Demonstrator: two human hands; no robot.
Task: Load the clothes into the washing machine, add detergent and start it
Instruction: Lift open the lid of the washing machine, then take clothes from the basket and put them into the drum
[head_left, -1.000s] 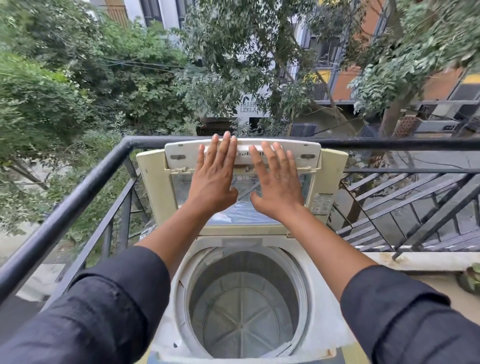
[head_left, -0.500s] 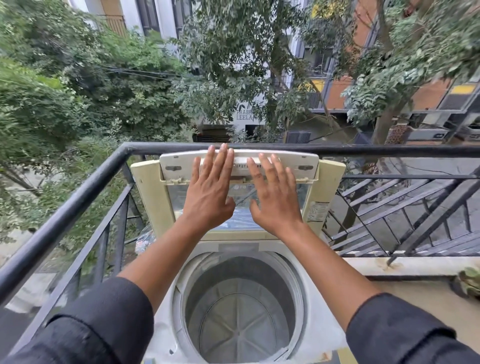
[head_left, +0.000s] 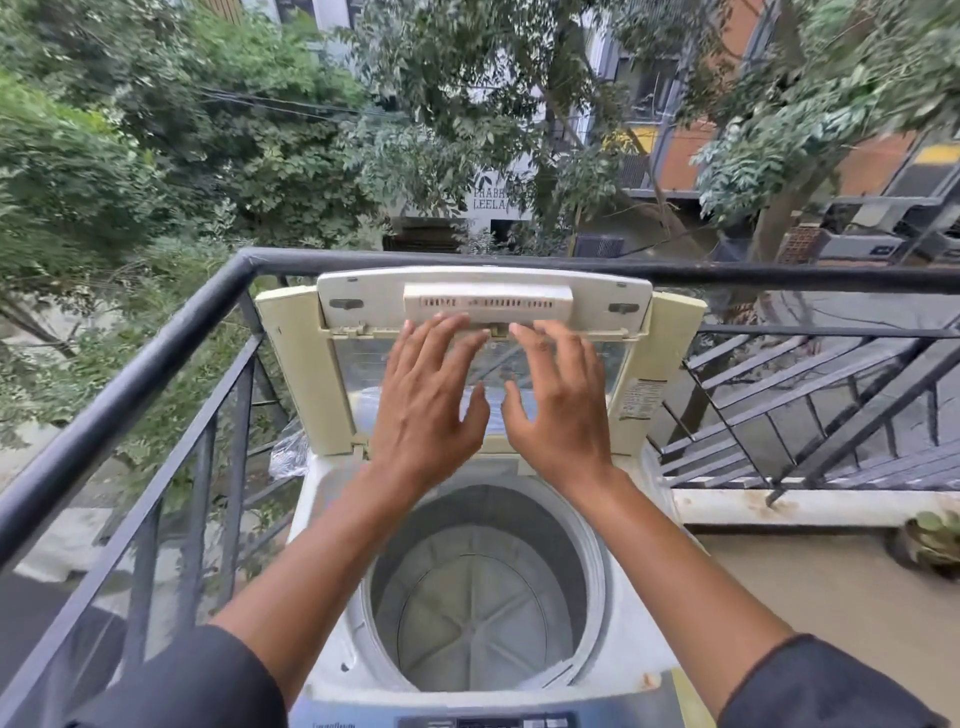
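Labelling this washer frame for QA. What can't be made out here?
- Control panel: head view, cut off by the bottom edge; its text is too small to read.
- Sticker on the lid: print too small.
- Fingertips of left hand and right hand: motion-blurred, contact with the lid unclear.
- Lid window: partly hidden behind both hands.
- Clothes and detergent: not in view.
- Drum: near wall hidden under the rim.

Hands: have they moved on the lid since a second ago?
Yes. Both the left hand and right hand have slid down the raised lid; the fingertips, earlier at its top edge, now sit below its vented strip.
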